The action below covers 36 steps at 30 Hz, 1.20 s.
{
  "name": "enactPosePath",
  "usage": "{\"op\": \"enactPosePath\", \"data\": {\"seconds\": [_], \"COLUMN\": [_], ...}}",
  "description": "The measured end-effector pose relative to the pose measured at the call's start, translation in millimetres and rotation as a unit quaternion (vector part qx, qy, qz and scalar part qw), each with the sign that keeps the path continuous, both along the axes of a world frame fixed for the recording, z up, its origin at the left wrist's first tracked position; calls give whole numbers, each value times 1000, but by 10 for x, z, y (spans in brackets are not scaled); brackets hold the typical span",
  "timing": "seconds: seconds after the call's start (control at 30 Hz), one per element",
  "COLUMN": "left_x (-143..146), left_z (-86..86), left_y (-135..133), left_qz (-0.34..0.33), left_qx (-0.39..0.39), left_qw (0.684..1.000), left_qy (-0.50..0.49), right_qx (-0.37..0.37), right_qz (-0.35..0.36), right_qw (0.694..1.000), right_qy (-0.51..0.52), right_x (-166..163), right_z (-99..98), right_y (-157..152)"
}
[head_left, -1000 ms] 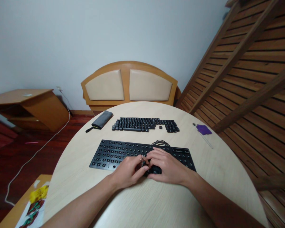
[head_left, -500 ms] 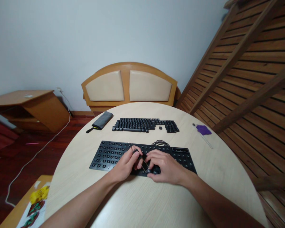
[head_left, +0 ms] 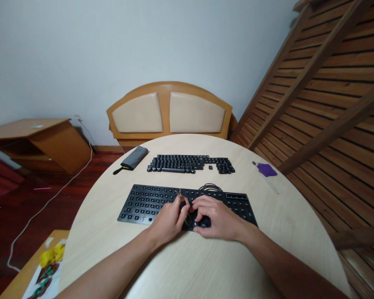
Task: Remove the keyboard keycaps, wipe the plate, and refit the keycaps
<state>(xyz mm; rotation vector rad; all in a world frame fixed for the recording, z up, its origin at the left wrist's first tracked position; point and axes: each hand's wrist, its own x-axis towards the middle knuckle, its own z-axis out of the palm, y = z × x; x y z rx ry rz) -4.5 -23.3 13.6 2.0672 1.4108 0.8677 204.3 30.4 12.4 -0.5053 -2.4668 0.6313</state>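
A black keyboard with most of its keycaps off lies at the table's near middle. My left hand is closed round the dark handle of a wire keycap puller; its thin wire points down at the lower middle of the board, and a second wire end sticks up past the fingers. My right hand is bent over the board's right part, thumb at the near edge and fingertips on top, gripping it. A few black keycaps show under that palm. Where the wire meets the board is partly hidden.
Farther back on the round table, removed keycaps lie in keyboard order, with one single keycap apart. A grey pouch is at left, a purple cloth and thin brush at right. A coiled cable sits behind the board.
My left hand has turned and shifted slightly right and down, bringing the puller more upright over the board. My right hand has barely moved.
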Motion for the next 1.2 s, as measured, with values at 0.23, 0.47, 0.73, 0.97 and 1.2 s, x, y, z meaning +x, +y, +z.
{"op": "enactPosePath", "data": {"seconds": [0.23, 0.47, 0.73, 0.97, 1.2], "left_x": [12, -48, -91, -94, -125], "left_z": [85, 46, 34, 26, -25], "left_y": [-23, 9, 16, 19, 19], "left_qz": [-39, -80, -113, -122, -123], "left_qx": [-12, -9, 10, 5, -1], "left_qw": [999, 997, 992, 992, 992], "left_qy": [4, 20, 52, 19, -10], "right_qx": [-1, 9, 5, 5, -4], "right_qz": [-1, 10, 10, 8, 2], "right_qw": [1000, 1000, 1000, 1000, 1000], "right_qy": [-8, 7, 8, 2, 1], "right_x": [-9, -15, -7, -8, 0], "right_z": [23, 12, 5, 8, -78], "right_y": [-5, 5, 1, 1, 20]}}
